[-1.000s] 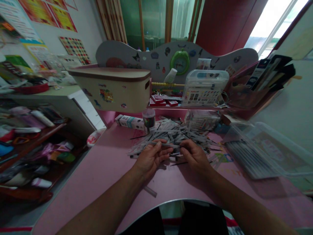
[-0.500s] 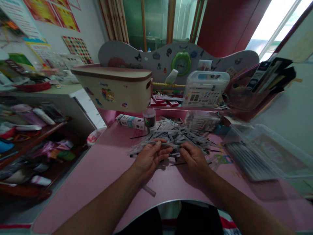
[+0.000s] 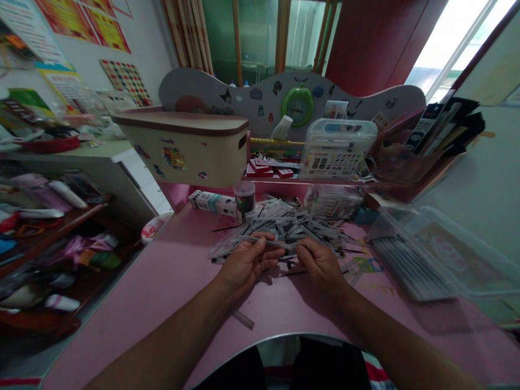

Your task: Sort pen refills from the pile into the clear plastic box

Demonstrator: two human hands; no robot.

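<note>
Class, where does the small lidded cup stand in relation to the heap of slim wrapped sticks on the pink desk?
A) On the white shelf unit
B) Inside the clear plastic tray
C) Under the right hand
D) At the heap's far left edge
D: the small lidded cup stands at the far left edge of the heap of slim wrapped sticks, beside a white carton.

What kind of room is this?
It looks like a child's study corner at home, though that is a judgement: a pink desk with a sticker-covered backboard, a green clock and a bead abacus, plus colourful posters on the wall.
</note>
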